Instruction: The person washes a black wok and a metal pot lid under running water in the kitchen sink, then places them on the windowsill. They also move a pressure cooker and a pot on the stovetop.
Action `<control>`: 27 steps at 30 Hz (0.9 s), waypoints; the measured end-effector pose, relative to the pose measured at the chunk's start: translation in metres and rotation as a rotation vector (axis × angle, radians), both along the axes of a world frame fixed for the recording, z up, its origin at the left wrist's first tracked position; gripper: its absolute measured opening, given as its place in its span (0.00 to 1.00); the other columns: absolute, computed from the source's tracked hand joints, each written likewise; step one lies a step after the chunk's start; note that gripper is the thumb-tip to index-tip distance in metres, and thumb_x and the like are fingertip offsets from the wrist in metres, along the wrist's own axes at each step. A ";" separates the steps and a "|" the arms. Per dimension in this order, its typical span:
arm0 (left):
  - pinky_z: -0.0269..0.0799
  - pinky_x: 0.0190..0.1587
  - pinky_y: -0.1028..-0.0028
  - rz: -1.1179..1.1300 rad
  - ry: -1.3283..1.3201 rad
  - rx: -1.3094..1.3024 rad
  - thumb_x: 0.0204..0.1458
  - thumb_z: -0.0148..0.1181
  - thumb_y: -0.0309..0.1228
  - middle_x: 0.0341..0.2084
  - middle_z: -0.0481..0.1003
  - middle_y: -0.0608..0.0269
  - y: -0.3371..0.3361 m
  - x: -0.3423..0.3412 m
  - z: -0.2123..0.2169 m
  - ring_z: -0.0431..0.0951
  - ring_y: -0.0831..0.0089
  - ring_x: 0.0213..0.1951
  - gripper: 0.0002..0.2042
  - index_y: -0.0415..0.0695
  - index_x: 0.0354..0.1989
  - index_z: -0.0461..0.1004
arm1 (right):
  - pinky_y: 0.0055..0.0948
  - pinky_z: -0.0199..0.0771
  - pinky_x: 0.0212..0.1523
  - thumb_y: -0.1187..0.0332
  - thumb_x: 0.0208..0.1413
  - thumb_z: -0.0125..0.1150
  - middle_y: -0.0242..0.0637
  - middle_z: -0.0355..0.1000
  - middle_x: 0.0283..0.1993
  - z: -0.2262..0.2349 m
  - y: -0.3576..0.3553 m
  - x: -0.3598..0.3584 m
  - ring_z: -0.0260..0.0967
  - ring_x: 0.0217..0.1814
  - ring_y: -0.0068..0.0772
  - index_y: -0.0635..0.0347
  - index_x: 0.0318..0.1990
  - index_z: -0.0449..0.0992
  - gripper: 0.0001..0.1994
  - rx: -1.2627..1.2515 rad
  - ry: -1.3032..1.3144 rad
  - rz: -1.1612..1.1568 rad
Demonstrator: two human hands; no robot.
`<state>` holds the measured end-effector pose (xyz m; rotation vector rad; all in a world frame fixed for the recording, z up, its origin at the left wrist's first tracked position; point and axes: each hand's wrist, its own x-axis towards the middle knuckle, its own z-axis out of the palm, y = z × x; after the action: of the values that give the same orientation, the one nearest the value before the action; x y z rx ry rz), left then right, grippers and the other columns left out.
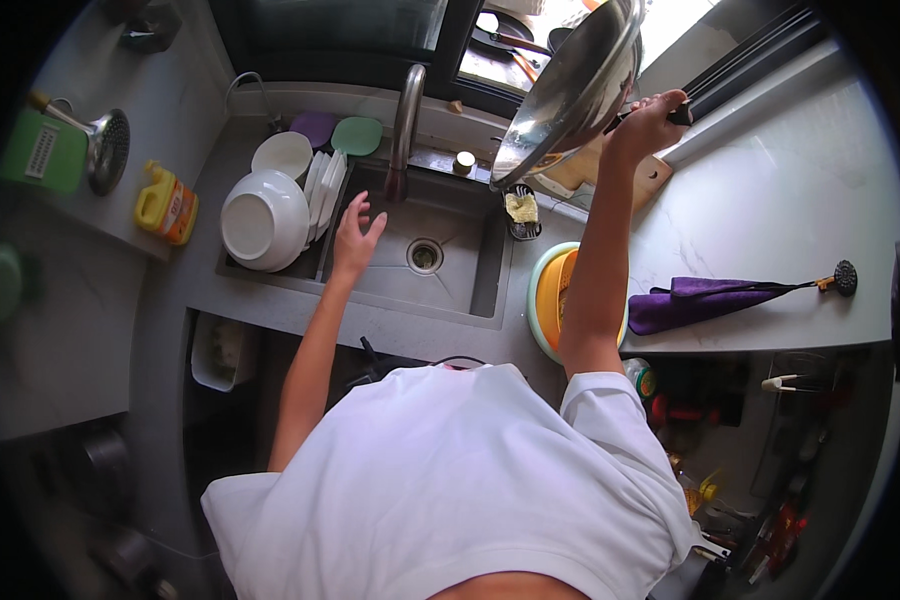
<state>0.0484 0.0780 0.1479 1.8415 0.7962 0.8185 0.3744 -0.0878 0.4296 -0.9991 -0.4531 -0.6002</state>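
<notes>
The right hand (652, 125) is closed around the handle (681, 114) of the pan (573, 85), which is raised and tilted right of the tap (407, 125). The left hand (356, 238), fingers apart, is empty over the sink (460, 284). A firm, steady grip should keep the pan clear of the tap.

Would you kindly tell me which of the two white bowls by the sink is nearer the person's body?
The front white bowl, its round base showing; the rear white bowl sits behind it, partly hidden.
</notes>
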 end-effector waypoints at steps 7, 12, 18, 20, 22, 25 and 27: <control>0.73 0.49 0.63 0.126 0.177 -0.075 0.59 0.59 0.37 0.42 0.78 0.59 -0.029 -0.072 -0.097 0.79 0.62 0.42 0.18 0.44 0.56 0.71 | 0.19 0.54 0.13 0.50 0.64 0.59 0.25 0.58 0.17 -0.039 0.033 -0.025 0.56 0.14 0.15 0.58 0.24 0.63 0.24 0.009 0.304 0.099; 0.65 0.57 0.60 0.283 0.272 0.359 0.54 0.59 0.32 0.39 0.77 0.60 -0.033 -0.069 -0.109 0.75 0.59 0.47 0.13 0.45 0.48 0.74 | 0.21 0.56 0.15 0.50 0.64 0.58 0.26 0.62 0.18 -0.108 0.052 -0.014 0.57 0.16 0.16 0.59 0.26 0.65 0.23 -0.061 0.285 0.110; 0.62 0.58 0.58 0.330 0.302 0.548 0.53 0.57 0.31 0.43 0.76 0.61 -0.054 -0.092 -0.119 0.74 0.60 0.49 0.10 0.46 0.44 0.73 | 0.21 0.55 0.14 0.52 0.66 0.56 0.24 0.59 0.17 -0.142 0.053 -0.023 0.56 0.14 0.15 0.55 0.26 0.62 0.21 -0.149 0.288 0.066; 0.62 0.59 0.59 0.322 0.301 0.511 0.53 0.57 0.31 0.43 0.76 0.61 -0.049 -0.084 -0.116 0.73 0.61 0.49 0.10 0.46 0.44 0.73 | 0.20 0.54 0.13 0.52 0.67 0.55 0.23 0.59 0.17 -0.147 0.044 -0.005 0.56 0.13 0.15 0.54 0.26 0.61 0.20 -0.145 0.367 0.013; 0.61 0.59 0.59 0.354 0.319 0.513 0.53 0.57 0.31 0.43 0.76 0.61 -0.047 -0.086 -0.121 0.73 0.61 0.49 0.10 0.46 0.44 0.73 | 0.20 0.54 0.12 0.53 0.67 0.54 0.23 0.59 0.17 -0.140 0.044 -0.011 0.55 0.13 0.14 0.54 0.26 0.61 0.20 -0.108 0.399 0.050; 0.61 0.58 0.59 0.355 0.324 0.486 0.53 0.57 0.31 0.42 0.76 0.61 -0.045 -0.087 -0.123 0.73 0.61 0.49 0.10 0.46 0.44 0.73 | 0.19 0.53 0.12 0.54 0.68 0.53 0.23 0.59 0.16 -0.128 0.043 -0.023 0.55 0.12 0.14 0.54 0.25 0.61 0.20 -0.105 0.338 0.068; 0.61 0.58 0.59 0.342 0.331 0.481 0.54 0.56 0.31 0.42 0.76 0.61 -0.045 -0.086 -0.121 0.73 0.61 0.48 0.10 0.46 0.44 0.74 | 0.19 0.53 0.12 0.54 0.68 0.53 0.23 0.58 0.15 -0.126 0.038 -0.026 0.55 0.13 0.14 0.54 0.25 0.60 0.21 -0.110 0.320 0.036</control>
<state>-0.0373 0.0333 0.0271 2.3441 1.2304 0.9970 0.3483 -0.0497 0.3034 -1.1660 -0.2213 -0.3767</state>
